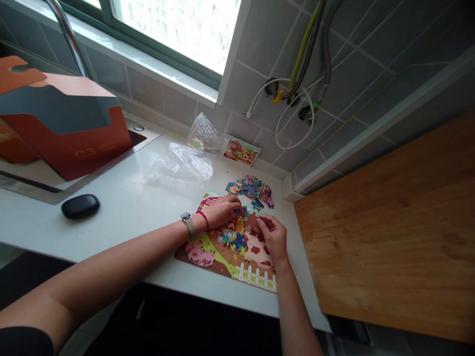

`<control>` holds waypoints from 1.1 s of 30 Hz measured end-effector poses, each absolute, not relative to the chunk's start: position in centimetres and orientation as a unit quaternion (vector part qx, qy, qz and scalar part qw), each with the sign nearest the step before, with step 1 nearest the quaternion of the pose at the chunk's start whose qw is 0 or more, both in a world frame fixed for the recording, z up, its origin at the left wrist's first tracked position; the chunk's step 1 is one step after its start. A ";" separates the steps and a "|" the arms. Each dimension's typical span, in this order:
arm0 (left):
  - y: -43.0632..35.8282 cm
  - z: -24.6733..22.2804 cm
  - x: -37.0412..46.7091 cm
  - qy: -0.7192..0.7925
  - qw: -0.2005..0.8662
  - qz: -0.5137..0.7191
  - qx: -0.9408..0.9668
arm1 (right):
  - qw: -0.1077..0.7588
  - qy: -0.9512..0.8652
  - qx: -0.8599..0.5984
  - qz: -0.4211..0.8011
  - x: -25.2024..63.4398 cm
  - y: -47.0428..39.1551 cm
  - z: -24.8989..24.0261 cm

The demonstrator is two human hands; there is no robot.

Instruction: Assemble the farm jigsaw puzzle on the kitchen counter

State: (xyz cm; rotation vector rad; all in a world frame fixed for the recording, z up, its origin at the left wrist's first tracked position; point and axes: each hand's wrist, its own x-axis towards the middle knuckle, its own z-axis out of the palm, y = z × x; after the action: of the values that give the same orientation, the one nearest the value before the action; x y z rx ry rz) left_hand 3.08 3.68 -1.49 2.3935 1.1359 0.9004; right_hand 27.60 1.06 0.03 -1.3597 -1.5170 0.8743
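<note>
A partly assembled farm jigsaw puzzle point(256, 247) lies on the white counter, with a pink pig, a spotted cow and a white fence on it. Over its upper part is my left hand point(222, 210), fingers curled down beside a dark blue piece point(242, 211); what the fingertips hold, if anything, is hidden. My right hand point(273, 237) pinches the edge of a brown puzzle piece point(252, 222) between thumb and forefinger, above the cow. Just behind the puzzle sits a heap of loose puzzle pieces point(252, 189).
A picture card point(240, 151) leans on the tiled wall beside crumpled clear plastic bags point(181, 165). To the left are a black oval case point(80, 206) and an open orange box point(92, 143) over the sink. A wooden board point(389, 227) stands at the right. Hoses and cables point(297, 89) hang above.
</note>
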 end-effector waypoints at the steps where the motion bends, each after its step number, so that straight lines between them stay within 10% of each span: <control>1: 3.7 -1.6 3.1 0.402 0.165 0.314 0.844 | 0.438 -0.624 -0.545 0.350 27.5 1.0 0.1; 33: 3.9 -1.3 2.4 0.398 0.133 0.277 0.864 | 0.266 -0.843 -0.427 0.188 27.2 0.4 -0.1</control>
State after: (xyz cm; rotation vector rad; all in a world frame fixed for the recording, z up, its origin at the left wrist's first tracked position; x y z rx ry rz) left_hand 2.44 3.93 -1.28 2.5070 1.1548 0.8029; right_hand 27.15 0.39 -0.06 -1.1534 -2.2778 0.5083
